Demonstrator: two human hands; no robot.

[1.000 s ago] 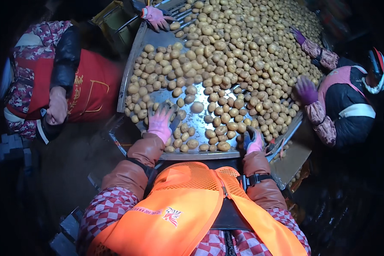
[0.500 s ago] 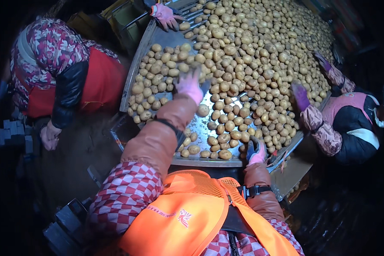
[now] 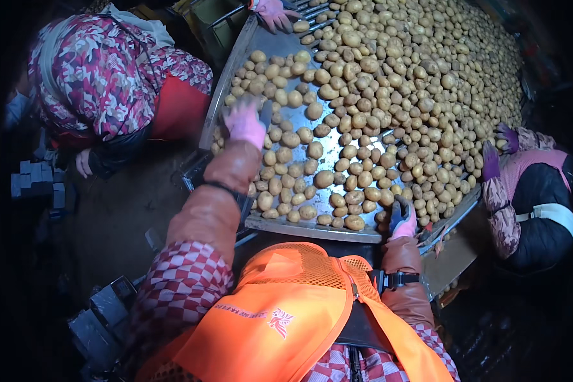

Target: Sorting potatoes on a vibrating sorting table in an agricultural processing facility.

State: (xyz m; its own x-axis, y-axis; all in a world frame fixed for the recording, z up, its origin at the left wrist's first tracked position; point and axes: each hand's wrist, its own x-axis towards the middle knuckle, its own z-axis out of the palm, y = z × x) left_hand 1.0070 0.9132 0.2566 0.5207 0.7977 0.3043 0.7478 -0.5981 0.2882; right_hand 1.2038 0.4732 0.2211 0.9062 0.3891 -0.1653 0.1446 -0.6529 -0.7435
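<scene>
Potatoes (image 3: 445, 83) cover most of the metal table (image 3: 312, 230) in front of us, heaped thickly across the middle and right and lying more loosely at the left and near edge, with bare shiny metal showing between the groups. We see the left hand (image 3: 245, 124), in a pink and grey glove, reaching out over the loose group at the left side. It is open, with the fingers spread, though they are blurred, and we cannot tell whether they touch the potatoes beneath. The right hand (image 3: 403, 219), in a pink and dark glove, is at the near right corner, just beside the potatoes there. Its fingers are bent, and we cannot tell whether they grip one.

Below the table we see an orange vest (image 3: 254, 312) over a checked jacket (image 3: 188, 280), and a black strap (image 3: 401, 280) around the right sleeve. At the far end, another person's pink-gloved hand (image 3: 275, 14) is near the metal bars (image 3: 316, 11). To our left, a co-worker (image 3: 102, 76) in a patterned top and red apron (image 3: 183, 108) bends over. To our right, another person (image 3: 541, 191) has purple gloves (image 3: 491, 160) near the side of the heap. Grey blocks (image 3: 38, 181) sit at the far left.
</scene>
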